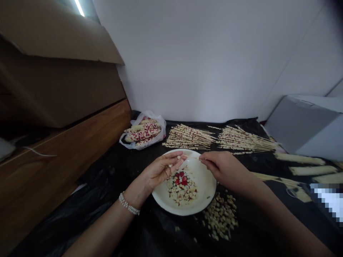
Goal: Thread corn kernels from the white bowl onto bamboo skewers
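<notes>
Above a white bowl (157,200), my right hand (226,167) pinches a thin wooden skewer (192,157). The skewer points left toward the fingertips of my left hand (160,168). Pale corn kernels (170,165) show at the fingers of my left hand, which are curled and turned partly up. How firmly those fingers grip, and whether a kernel is on the skewer's tip, is too small to tell. In the bowl lie loose pale and dark red kernels (183,196) over a red and green printed pattern.
Behind the bowl lie a plastic bag of speckled corn cobs (143,135) and two piles of kernel-threaded skewers (187,137). A heap of dark kernels (222,216) is beside the bowl. Bare cobs (300,159) and plain skewers (284,182) lie right. A cardboard box (61,82) stands left.
</notes>
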`<act>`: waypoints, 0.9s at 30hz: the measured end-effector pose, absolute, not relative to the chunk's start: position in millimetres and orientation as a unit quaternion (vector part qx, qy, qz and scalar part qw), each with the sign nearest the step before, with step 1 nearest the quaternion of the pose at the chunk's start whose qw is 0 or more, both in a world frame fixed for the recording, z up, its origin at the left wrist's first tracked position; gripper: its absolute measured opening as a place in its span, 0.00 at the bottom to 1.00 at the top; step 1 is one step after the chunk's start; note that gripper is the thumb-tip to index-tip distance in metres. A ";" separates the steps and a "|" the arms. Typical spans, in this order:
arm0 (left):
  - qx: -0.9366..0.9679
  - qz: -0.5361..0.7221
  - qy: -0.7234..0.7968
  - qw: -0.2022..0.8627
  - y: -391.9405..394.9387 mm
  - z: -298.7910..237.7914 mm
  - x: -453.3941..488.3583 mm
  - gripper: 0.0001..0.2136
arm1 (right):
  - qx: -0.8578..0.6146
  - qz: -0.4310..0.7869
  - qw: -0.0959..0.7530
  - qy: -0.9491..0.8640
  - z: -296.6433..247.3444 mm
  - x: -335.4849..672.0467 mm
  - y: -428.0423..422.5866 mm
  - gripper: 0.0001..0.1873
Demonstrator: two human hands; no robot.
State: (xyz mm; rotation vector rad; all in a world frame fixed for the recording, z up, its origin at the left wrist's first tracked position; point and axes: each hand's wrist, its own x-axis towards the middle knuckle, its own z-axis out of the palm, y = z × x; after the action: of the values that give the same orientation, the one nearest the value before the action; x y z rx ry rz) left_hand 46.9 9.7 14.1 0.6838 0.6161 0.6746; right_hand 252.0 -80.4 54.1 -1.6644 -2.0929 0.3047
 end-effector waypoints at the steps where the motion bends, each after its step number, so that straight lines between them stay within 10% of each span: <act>1: 0.331 0.322 0.291 0.838 10.3 14.2 46.1 0.13 | -0.603 0.113 0.222 -0.758 53.2 251.5 -79.6 0.15; 27: 0.348 0.341 0.326 0.810 14.1 10.8 49.2 0.09 | -0.605 0.037 0.221 -0.764 35.9 244.4 -71.1 0.15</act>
State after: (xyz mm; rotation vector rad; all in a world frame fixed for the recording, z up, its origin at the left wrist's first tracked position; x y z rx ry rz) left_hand 49.2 14.1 10.8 0.7433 0.6956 0.7283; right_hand 244.4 -71.1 35.9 -1.6717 -2.1120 0.1019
